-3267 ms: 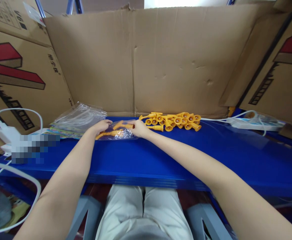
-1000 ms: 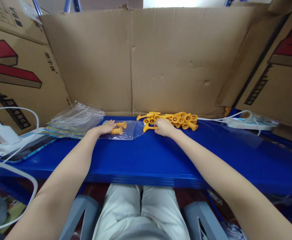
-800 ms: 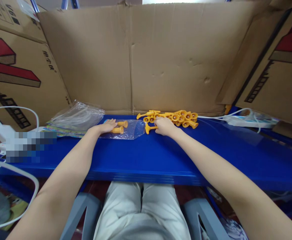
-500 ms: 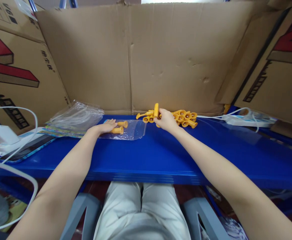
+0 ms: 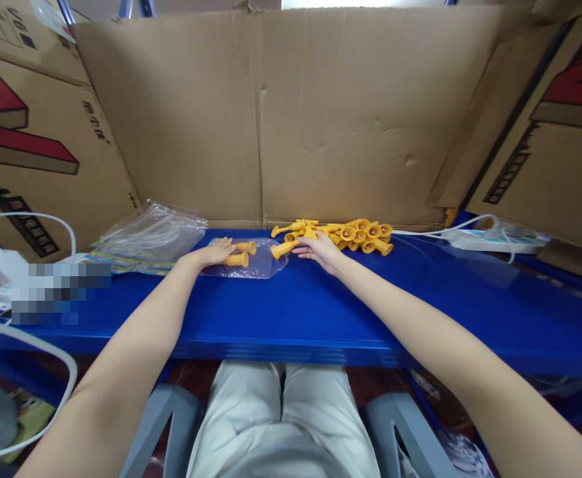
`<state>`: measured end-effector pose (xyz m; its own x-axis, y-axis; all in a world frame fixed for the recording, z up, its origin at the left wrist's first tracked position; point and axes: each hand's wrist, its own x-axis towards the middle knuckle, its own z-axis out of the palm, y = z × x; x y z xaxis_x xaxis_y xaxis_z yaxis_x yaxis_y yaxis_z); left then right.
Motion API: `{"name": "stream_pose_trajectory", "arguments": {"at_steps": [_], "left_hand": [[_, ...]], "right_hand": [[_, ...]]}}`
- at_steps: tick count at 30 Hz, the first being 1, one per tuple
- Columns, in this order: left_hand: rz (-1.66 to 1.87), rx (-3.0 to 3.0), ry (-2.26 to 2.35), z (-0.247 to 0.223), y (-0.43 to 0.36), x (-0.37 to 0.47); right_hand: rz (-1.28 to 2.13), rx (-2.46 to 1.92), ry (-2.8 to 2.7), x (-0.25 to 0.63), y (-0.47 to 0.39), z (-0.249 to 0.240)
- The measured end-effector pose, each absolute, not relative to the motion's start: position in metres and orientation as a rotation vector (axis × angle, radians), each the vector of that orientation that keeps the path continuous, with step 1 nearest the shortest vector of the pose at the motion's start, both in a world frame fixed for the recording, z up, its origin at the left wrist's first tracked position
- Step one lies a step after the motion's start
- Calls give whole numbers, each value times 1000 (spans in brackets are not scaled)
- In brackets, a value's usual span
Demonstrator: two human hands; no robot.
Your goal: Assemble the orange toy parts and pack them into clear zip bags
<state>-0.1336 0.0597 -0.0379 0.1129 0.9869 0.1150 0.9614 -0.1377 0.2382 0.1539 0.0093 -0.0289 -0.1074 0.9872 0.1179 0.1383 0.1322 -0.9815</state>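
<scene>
My left hand (image 5: 217, 253) is closed over the narrow ends of two yellow plastic horn-shaped pieces (image 5: 236, 259), whose flared ends point right. Beneath it lies a clear plastic bag (image 5: 267, 269) on the blue table. In my right hand (image 5: 323, 251), a single yellow horn-shaped piece (image 5: 284, 249) is gripped by its far end, its flared end pointing left above the bag's right edge. Just behind and to the right of that hand is a pile of similar yellow pieces (image 5: 365, 234), many with round openings facing me.
More clear bags (image 5: 156, 232) are stacked on the left. Cardboard (image 5: 345, 119) walls the back of the blue table (image 5: 281, 312). A white charger with a cable (image 5: 9, 265) stands at far left; a white power strip (image 5: 495, 241) lies right.
My right hand has tilted its yellow piece from upright to pointing left and lowered it toward the bag. My left hand has barely moved.
</scene>
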Motion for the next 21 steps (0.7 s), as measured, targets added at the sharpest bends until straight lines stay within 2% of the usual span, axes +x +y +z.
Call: {"name": "stream_pose_trajectory", "arguments": {"at_steps": [5,7,16,21], "left_hand": [[208,2260,1989,-35,57,-132],[215,2255,2004,-35,55,-132],[188,2179,2090,-27,39,-121],[168,2205,2079,-23,32,-113]], "right_hand": [[245,-1390,-1970,169,15,-31],[27,-1475,-2128,173,13,-30],[-427,-1601,-2335,173,-12,-5],[-444,-1534,-2395,177,-12,2]]}}
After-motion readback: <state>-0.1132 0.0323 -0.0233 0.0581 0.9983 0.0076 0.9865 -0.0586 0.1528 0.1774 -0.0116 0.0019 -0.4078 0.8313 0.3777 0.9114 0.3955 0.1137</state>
